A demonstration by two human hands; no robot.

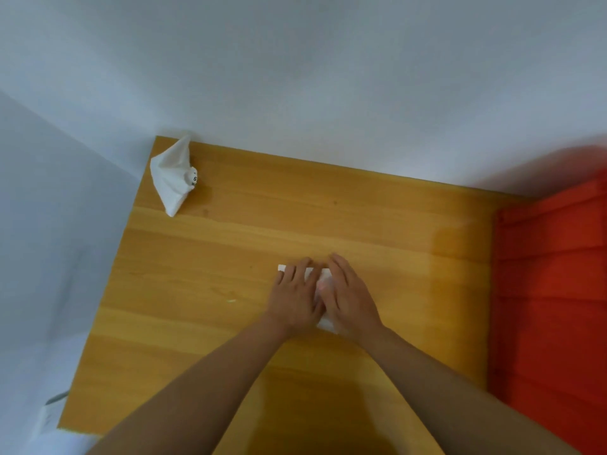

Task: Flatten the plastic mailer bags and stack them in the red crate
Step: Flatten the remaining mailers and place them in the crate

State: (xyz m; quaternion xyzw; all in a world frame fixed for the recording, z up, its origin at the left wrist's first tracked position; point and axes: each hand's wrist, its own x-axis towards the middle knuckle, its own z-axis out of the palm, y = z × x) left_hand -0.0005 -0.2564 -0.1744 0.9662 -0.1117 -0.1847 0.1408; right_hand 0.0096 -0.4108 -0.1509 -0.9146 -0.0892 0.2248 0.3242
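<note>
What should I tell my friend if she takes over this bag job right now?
Left hand and right hand: both flat, palms down, pressing one white mailer bag on the wooden table.
Second mailer bag: crumpled, untouched, at the table's far left corner.
Red crate: at the table's right side; no bags visible in it, though the view is partial.
Done: first bag almost flat.
Left: move it into the crate, then flatten and stack the other.

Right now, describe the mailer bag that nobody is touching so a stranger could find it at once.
Start at the wooden table and go to its far left corner, opposite the red crate. The crumpled mailer bag lies there alone, against the wall. Unlike the flat bag pressed under both hands at the table's middle, it is puffed up, peaked, and shows a small black printed mark.
</note>
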